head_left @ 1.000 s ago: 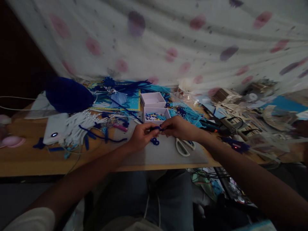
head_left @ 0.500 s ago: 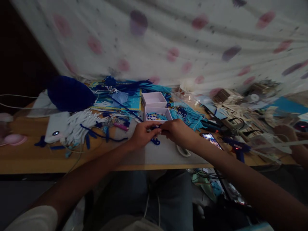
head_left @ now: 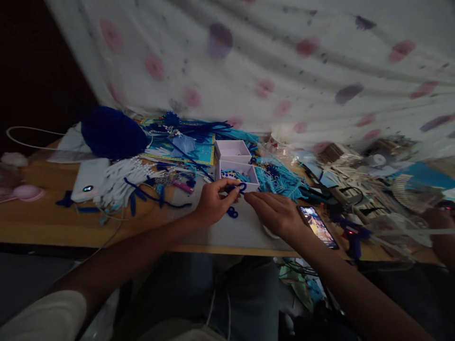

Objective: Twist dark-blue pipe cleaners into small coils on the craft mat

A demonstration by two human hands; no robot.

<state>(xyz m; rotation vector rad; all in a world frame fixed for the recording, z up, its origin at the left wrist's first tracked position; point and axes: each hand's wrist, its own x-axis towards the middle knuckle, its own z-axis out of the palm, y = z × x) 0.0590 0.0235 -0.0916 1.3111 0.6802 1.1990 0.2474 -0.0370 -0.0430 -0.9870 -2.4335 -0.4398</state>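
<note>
Between thumb and fingers of my left hand [head_left: 217, 199] is a dark blue pipe cleaner [head_left: 243, 186], bent into a small curl that stands out past the fingertips. My right hand [head_left: 275, 210] is just right of it, fingers pressed together, with their tips at the free end of the pipe cleaner. On the grey mat [head_left: 202, 236] under my hands lies another curled blue piece [head_left: 232, 212]. Directly behind my hands stands a white box [head_left: 251, 171] with blue and yellow bits inside. A pale ring-shaped item is partly hidden under my right hand.
On the left lie a white device [head_left: 91, 180], white pipe cleaners [head_left: 124, 179] and a dark blue plush mass [head_left: 112, 132]. To the right are a lit phone [head_left: 318, 226], a blue glue gun [head_left: 351, 232] and wooden pieces. Another person's hand [head_left: 441, 220] is at the far right.
My right hand has turned and drawn slightly right, its fingers straighter. The blue curl in my left hand now shows. The view has shifted a little, uncovering more of the phone.
</note>
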